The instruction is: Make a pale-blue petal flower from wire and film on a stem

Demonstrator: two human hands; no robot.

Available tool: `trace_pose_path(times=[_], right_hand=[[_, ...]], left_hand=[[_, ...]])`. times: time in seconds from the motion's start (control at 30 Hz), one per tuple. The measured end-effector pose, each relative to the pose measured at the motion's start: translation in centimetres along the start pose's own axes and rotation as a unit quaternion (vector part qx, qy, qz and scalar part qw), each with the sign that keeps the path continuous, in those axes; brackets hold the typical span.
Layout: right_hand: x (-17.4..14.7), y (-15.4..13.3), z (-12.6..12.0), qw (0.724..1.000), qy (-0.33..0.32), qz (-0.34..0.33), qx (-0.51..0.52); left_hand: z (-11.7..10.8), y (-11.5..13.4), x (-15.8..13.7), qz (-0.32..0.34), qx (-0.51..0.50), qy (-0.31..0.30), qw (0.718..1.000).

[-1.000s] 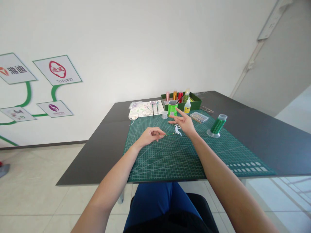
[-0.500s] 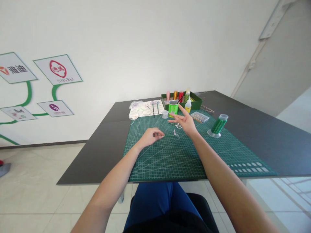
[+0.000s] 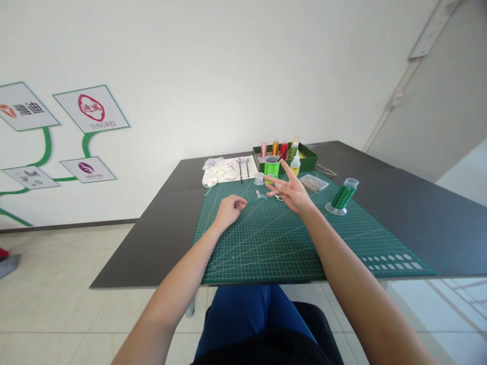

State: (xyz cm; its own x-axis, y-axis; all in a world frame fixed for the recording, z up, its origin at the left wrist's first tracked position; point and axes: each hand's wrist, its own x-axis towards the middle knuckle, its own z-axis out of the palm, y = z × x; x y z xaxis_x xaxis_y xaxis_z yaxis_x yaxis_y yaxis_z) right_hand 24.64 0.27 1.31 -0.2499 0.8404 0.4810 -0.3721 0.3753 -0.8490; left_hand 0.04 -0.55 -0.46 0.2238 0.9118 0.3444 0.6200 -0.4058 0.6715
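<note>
My left hand [image 3: 230, 210] is over the green cutting mat [image 3: 262, 243], its fingers pinched on the end of a thin green stem [image 3: 251, 202]. At the stem's far tip is a small pinkish, translucent flower [image 3: 260, 195], pointing toward my right hand. My right hand [image 3: 291, 190] hovers to the right with its fingers spread; no object shows clearly in it. Behind its fingers lies a pair of scissors [image 3: 279, 197], mostly hidden. A bright green can [image 3: 271, 167] with a dark-handled tool in it stands just beyond the fingertips.
A green box [image 3: 308, 159] with thread spools stands at the back, a glue bottle [image 3: 295, 165] before it. A green thread spool [image 3: 343, 196] and a clear case [image 3: 314, 182] are at right. A white sheet [image 3: 228, 172] with flower pieces lies back left, beside a small clear spool [image 3: 258, 178].
My left hand has drawn back slightly left and up, taking the stem and flower with it. My right hand has shifted a little, fingers still spread, now covering more of the scissors.
</note>
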Motion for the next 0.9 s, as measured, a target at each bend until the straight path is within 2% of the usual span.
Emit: trace_pose_path(times=[0.13,0.23,0.47,0.53,0.63,0.77,0.9], right_hand=[[-0.1,-0.1,0.0,1.000,-0.004,0.011,0.005],[-0.1,0.0,0.0,1.000,-0.013,0.011,0.006],[0.1,0.3,-0.3,1.000,0.000,-0.001,-0.029],[0.2,0.3,-0.4,0.999,0.013,-0.008,-0.035],[0.2,0.0,-0.4,0.999,0.028,-0.020,-0.037],[0.1,-0.5,-0.3,0.999,0.033,-0.034,-0.025],[0.1,-0.5,-0.4,0.999,0.032,-0.033,-0.016]], left_hand=[[-0.1,-0.5,0.3,-0.026,-0.035,0.036,0.998],[-0.3,-0.7,0.4,-0.016,-0.023,0.049,0.998],[-0.5,-0.5,0.3,-0.007,0.006,0.036,0.999],[-0.5,-0.3,0.4,-0.010,-0.001,-0.002,1.000],[-0.4,0.1,0.3,0.003,-0.026,-0.100,0.995],[-0.4,0.8,-0.2,0.050,-0.094,-0.226,0.968],[-0.6,1.5,-0.6,0.078,-0.150,-0.290,0.942]])
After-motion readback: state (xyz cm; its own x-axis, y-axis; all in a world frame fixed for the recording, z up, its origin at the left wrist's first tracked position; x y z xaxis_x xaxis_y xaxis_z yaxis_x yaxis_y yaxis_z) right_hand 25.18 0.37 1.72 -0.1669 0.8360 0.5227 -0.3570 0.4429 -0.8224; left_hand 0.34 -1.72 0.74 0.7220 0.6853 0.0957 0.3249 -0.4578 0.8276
